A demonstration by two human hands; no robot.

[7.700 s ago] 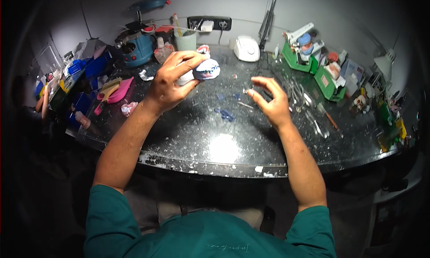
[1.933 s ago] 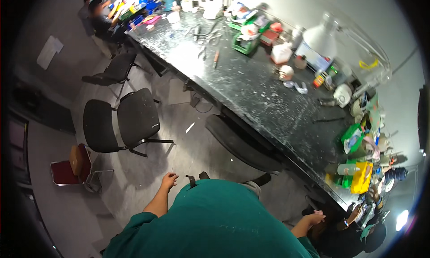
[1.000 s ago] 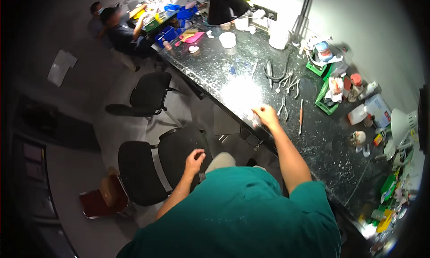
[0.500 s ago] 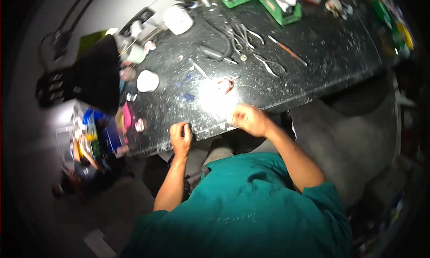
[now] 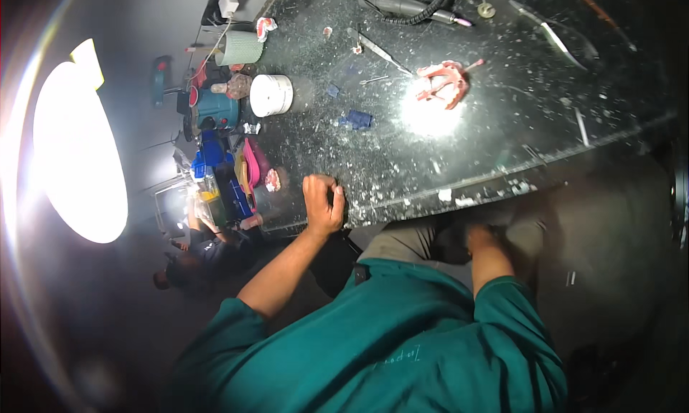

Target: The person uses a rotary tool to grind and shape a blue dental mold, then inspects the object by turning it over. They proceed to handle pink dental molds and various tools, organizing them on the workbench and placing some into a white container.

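One view only, head. From my end this looks like a pause between actions: neither hand is on a workpiece. Left hand (image 5: 324, 203) is by the counter (image 5: 517, 137) edge, near centre; its grip is curled into a loose fist, nothing showing in it. Right hand (image 5: 482, 238) is low at half past three, below the edge, near the trousers (image 5: 402, 243), in shadow; I can't make out its grip or whether it holds anything. Pink dental piece (image 5: 451, 83) sits at one o'clock in bright light, well apart from both hands. Taking it left-handed would, I judge, call for uncurling and reaching toward half past one.

Surface: black, strewn with white scraps (image 5: 445, 195). Blue bits (image 5: 358, 119) at twelve, slim metal tool (image 5: 382, 53) at half past twelve, corded handpiece (image 5: 405, 6) beyond it, white tub (image 5: 272, 95) at eleven, pink dustpan (image 5: 252, 166) nearly ten.

Room: glaring lamp (image 5: 82, 155) at nine, another person (image 5: 214, 248) at eight, dark floor (image 5: 585, 298) at four.
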